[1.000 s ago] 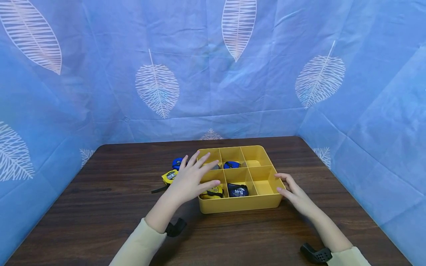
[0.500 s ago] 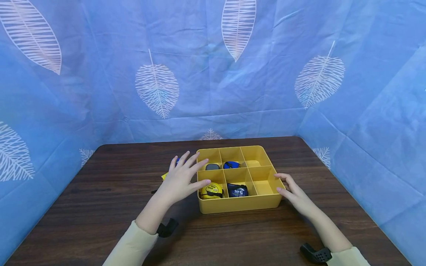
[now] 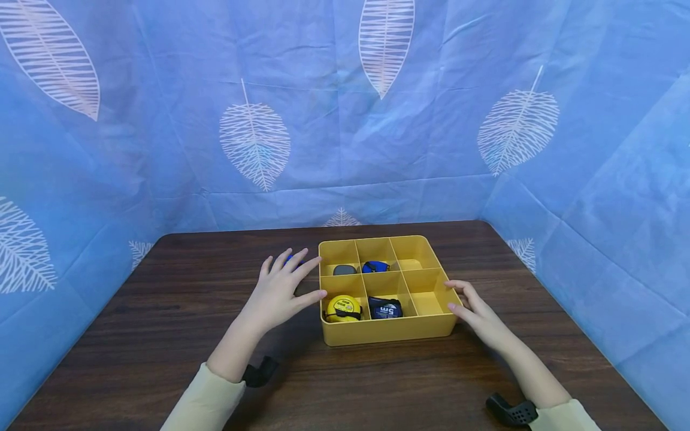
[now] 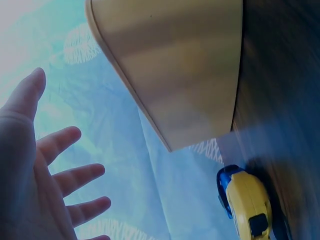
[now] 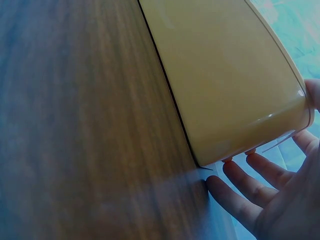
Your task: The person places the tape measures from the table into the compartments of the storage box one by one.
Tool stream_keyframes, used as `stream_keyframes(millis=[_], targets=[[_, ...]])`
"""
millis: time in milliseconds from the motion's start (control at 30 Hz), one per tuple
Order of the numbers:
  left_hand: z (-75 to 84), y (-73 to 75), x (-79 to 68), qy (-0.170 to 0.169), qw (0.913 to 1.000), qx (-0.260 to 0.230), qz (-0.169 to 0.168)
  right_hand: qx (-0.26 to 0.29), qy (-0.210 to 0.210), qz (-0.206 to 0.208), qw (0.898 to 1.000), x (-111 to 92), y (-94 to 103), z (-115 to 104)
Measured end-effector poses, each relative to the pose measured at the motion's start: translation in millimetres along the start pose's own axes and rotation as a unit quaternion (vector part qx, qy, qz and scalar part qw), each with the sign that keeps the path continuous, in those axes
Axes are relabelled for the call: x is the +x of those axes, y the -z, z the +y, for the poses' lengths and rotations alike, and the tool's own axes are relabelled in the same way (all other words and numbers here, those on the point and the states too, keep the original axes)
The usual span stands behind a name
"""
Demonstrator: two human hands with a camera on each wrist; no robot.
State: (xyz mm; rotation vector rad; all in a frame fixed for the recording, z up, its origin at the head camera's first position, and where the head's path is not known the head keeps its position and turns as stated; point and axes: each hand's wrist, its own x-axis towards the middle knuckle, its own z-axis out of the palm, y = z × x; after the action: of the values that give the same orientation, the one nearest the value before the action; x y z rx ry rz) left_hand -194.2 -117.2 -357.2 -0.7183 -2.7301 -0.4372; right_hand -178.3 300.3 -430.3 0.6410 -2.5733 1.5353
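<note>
A yellow box (image 3: pixel 390 332), divided into six compartments, is set upright on a dark wood-grained table (image 3: pixel 162 335), somewhat right of the middle. Its right wall is held by the right hand (image 3: pixel 482 320): the thumb and index finger are laid over the rim, and the other fingers are spread along the outside of the wall, as is shown in the right wrist view. Just left of the box, the left hand (image 3: pixel 276 298) is held above the table with its fingers straight and spread wide; the thumb and index tips are seen close to the left rim in the head view, while a gap is shown between hand and box in the left wrist view. In the near left compartment a yellow tape measure (image 3: pixel 344 307) is held, and in the near middle one a dark blue tape measure (image 3: pixel 385 309) marked 5m. In the far row, a rounded grey thing (image 3: pixel 344 270) is contained at the left and a blue tape measure (image 3: pixel 375 267) in the middle. On the table left of the box, a loose yellow tape measure (image 4: pixel 247 197) and, beyond it, a loose blue tape measure (image 4: pixel 229 172) are seen in the left wrist view; from the head the former is hidden by the left hand and the latter partly covered by its fingers
</note>
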Motion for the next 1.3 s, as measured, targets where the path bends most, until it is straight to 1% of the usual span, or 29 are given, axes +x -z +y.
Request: stream_keyframes(millis=[167, 400, 533, 700, 1000, 1167, 1300], targets=[[-6.5, 4.0, -2.7, 0.011, 0.9999, -0.004, -0.001, 0.000, 0.001, 0.001, 1.000, 0, 0.1, 1], [-17.2, 9.3, -3.6, 0.030, 0.9992, -0.018, -0.021, 0.000, 0.004, 0.000, 1.000, 0, 0.8, 1], [-25.2, 7.5, -3.1, 0.040, 0.9985, -0.026, -0.028, -0.005, 0.004, 0.001, 1.000, 0, 0.6, 1], [-35.3, 5.1, -3.9, 0.047, 0.9978, -0.038, -0.025, -0.010, 0.004, 0.004, 1.000, 0, 0.6, 2], [-50.1, 0.8, -4.9, 0.081, 0.9944, -0.059, -0.030, 0.000, 0.004, -0.001, 1.000, 0, 1.1, 0], [-58.9, -1.4, -6.3, 0.097, 0.9928, -0.062, -0.034, -0.005, 0.000, 0.001, 1.000, 0, 0.8, 2], [-67.0, -4.5, -8.1, 0.108, 0.9921, -0.055, -0.032, -0.008, -0.005, 0.002, 1.000, 0, 1.1, 3]])
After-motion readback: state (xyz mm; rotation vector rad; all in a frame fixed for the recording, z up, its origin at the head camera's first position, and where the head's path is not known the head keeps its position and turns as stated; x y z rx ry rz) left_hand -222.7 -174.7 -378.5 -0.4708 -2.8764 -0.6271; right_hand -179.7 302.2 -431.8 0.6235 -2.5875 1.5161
